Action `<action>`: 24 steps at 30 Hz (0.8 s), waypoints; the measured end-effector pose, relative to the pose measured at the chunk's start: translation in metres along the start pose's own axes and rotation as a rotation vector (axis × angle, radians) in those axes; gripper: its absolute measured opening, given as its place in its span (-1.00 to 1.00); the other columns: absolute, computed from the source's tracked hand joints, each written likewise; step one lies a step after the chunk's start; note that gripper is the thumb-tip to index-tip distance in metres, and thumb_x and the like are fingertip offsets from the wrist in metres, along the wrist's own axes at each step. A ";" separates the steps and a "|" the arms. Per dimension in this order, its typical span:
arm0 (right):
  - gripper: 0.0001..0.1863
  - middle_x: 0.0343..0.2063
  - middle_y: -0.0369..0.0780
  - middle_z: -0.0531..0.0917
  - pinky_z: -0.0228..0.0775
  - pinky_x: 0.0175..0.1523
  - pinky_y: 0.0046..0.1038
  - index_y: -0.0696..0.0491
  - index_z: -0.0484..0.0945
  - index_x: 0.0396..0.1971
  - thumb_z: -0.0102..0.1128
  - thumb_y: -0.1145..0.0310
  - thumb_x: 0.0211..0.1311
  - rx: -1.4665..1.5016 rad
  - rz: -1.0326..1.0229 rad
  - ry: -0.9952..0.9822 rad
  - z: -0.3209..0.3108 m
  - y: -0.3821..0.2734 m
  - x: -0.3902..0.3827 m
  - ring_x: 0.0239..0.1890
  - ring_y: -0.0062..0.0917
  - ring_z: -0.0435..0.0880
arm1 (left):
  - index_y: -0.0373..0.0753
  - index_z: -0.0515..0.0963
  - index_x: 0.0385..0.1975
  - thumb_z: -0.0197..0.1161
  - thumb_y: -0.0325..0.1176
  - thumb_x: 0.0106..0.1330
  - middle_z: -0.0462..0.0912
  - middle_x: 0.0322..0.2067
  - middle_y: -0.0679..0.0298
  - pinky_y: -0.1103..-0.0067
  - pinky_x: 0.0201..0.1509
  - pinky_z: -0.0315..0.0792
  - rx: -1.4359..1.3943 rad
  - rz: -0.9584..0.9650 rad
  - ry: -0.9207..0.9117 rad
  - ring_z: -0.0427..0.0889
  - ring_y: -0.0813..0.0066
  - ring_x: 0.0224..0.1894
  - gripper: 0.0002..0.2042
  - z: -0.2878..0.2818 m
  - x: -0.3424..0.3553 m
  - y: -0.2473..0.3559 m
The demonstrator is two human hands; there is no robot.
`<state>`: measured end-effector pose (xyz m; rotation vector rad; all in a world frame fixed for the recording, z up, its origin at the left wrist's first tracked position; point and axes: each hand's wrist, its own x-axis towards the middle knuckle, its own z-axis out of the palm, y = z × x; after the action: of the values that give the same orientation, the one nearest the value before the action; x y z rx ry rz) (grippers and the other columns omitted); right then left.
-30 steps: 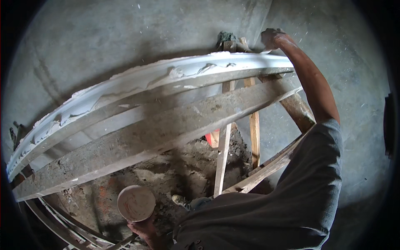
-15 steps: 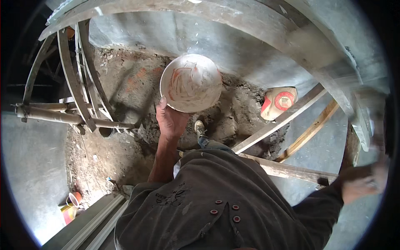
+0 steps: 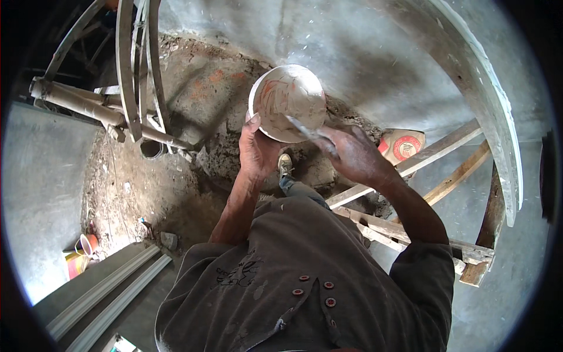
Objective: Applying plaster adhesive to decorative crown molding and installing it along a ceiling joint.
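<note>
My left hand [image 3: 256,151] grips a round white bowl [image 3: 309,88] from below, with the thumb up against its near left rim. Pale paste with reddish streaks [image 3: 275,102] coats the inside. In my right hand [image 3: 358,155] is a putty knife [image 3: 300,125], its thin light blade reaching over the near rim into the bowl. Motion smears the blade a little, and the fingers hide its handle. Both hands are closed and powdered with pale dust.
Wooden planks [image 3: 437,146] and a long curved board [image 3: 481,88] stand at the right, near a paper sack [image 3: 403,144]. Scaffold poles [image 3: 105,108] are at the left above rough dirt ground [image 3: 141,193]. Pale mouldings [image 3: 111,287] and an orange bucket [image 3: 89,244] lie lower left.
My right hand has come from the far right, by the boards, to the bowl with the putty knife. The bowl and left hand sit slightly further right in view as the view shifts.
</note>
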<state>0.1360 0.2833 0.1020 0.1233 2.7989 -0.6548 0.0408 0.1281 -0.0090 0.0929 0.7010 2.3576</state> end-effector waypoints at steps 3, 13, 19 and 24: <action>-0.69 -0.20 0.02 0.57 0.33 0.01 -0.17 0.15 0.48 -0.07 0.08 0.31 0.25 0.219 -0.084 -0.017 0.011 -0.003 0.007 -0.12 -0.09 0.54 | -0.21 0.05 0.29 0.23 0.04 0.09 0.19 0.22 0.04 0.01 0.15 0.34 0.000 0.021 0.014 0.27 0.08 0.24 -0.18 -0.009 0.002 0.003; -0.61 0.04 -0.14 0.43 0.26 0.20 -0.27 -0.08 0.44 0.05 0.06 0.33 0.18 -0.249 -0.289 0.072 0.019 0.025 0.004 0.11 -0.24 0.43 | -0.31 0.27 0.21 -0.02 -0.13 0.30 0.39 0.16 0.09 0.21 0.16 0.36 0.004 -0.067 0.006 0.40 0.17 0.17 -0.47 -0.009 0.010 0.011; -0.65 -0.46 -0.15 0.54 0.39 -0.36 -0.43 0.19 0.43 -0.20 -0.02 0.15 0.33 0.438 -0.278 -0.007 -0.007 0.027 -0.014 -0.45 -0.46 0.56 | -0.27 0.23 0.24 -0.06 -0.06 0.29 0.40 0.16 0.16 0.28 0.25 0.22 -0.059 0.047 -0.172 0.38 0.20 0.19 -0.42 -0.030 0.020 0.007; -0.61 -0.33 -0.17 0.65 0.45 -0.49 -0.56 0.09 0.51 -0.04 -0.06 0.11 0.38 0.771 -0.128 0.292 -0.057 0.030 -0.085 -0.60 -0.64 0.53 | -0.16 0.16 0.28 -0.05 0.12 0.21 0.28 0.22 0.13 -0.05 0.04 0.34 0.106 -0.116 -0.093 0.32 0.01 0.21 -0.32 -0.025 0.035 -0.003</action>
<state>0.2087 0.3335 0.1616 0.1955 2.6497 -1.8428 0.0089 0.1399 -0.0361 0.2013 0.7653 2.1905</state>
